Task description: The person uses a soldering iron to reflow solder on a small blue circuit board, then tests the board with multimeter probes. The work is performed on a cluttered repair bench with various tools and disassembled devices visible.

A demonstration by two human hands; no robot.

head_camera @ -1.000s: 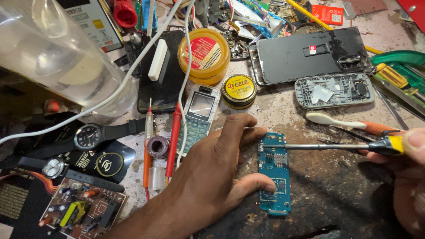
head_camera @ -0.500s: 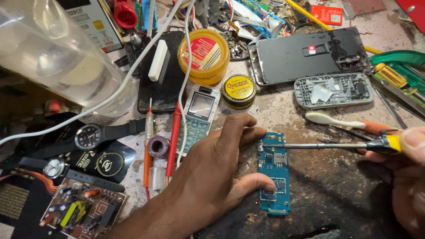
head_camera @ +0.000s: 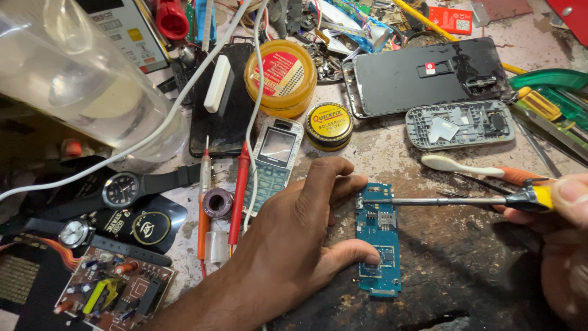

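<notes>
Screwdriver [head_camera: 453, 200]: tip shifted slightly up and left to the top-left corner of the blue circuit board [head_camera: 378, 239]; right hand [head_camera: 566, 245] edged leftward.
</notes>
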